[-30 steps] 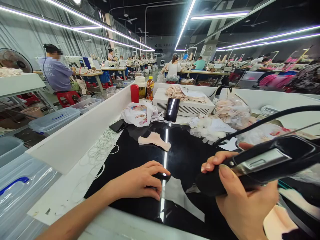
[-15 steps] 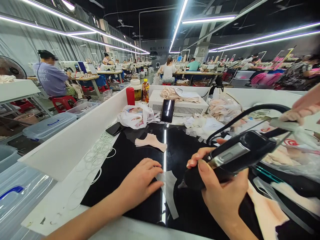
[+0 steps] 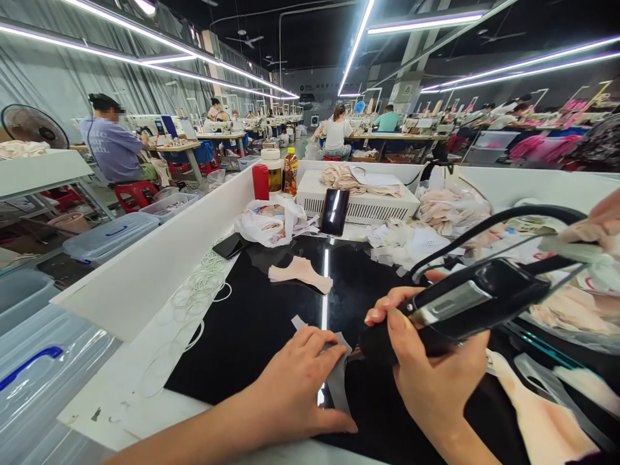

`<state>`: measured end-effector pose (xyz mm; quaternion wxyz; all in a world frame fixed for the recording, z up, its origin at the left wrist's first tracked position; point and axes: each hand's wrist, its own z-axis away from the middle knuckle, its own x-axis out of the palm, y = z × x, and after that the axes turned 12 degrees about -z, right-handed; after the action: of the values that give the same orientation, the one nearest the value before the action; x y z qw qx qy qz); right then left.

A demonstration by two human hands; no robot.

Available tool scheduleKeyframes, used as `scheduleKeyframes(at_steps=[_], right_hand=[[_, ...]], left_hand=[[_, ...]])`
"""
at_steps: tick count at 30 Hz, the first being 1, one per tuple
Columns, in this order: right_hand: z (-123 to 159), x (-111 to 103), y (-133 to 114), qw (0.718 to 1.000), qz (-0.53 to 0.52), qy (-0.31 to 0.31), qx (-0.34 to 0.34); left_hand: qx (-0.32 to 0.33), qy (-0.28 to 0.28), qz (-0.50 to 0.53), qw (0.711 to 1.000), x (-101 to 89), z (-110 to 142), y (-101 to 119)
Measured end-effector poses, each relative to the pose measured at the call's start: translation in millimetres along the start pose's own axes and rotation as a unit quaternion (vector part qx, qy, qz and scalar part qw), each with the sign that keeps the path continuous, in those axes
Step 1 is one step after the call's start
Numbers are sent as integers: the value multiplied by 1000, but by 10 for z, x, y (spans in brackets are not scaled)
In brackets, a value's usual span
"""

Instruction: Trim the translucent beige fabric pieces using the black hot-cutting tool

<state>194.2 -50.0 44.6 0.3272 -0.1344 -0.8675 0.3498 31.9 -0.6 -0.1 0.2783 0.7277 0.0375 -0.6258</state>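
My right hand (image 3: 431, 361) is wrapped round a black corded hand tool (image 3: 484, 290) with a silver plate on its side. Its front end points down and left at the table, close to a curved, translucent whitish piece (image 3: 339, 381). Over that piece rests my left hand (image 3: 300, 381), palm down, thumb and fingers apart, hiding its middle. Farther back on the glossy black surface (image 3: 232, 342) lies a beige fabric cutout (image 3: 301, 274) with a pale edge. More beige fabric (image 3: 542, 407) is partly hidden to the right of my right wrist.
Another person's hand (image 3: 603, 223) is at the right edge, by the thick black cable (image 3: 504, 223). White cord loops (image 3: 203, 284) lie at left. Behind stand a white vented box (image 3: 358, 200), a phone (image 3: 334, 212) and a plastic bag (image 3: 266, 223). White panels (image 3: 159, 265) border the table.
My left hand has moved right and nearer to me, over the translucent piece, with its thumb now spread lower. The right hand keeps its grip on the tool. The view has shifted slightly.
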Motion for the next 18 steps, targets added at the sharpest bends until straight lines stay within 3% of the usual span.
scheduleKeyframes(at_steps=[6, 18], right_hand=[[45, -65, -66, 999, 3, 17, 38], [80, -62, -134, 999, 5, -9, 36]], left_hand=[[12, 18, 10, 1000, 71, 1, -47], [24, 53, 2, 998, 158, 20, -69]])
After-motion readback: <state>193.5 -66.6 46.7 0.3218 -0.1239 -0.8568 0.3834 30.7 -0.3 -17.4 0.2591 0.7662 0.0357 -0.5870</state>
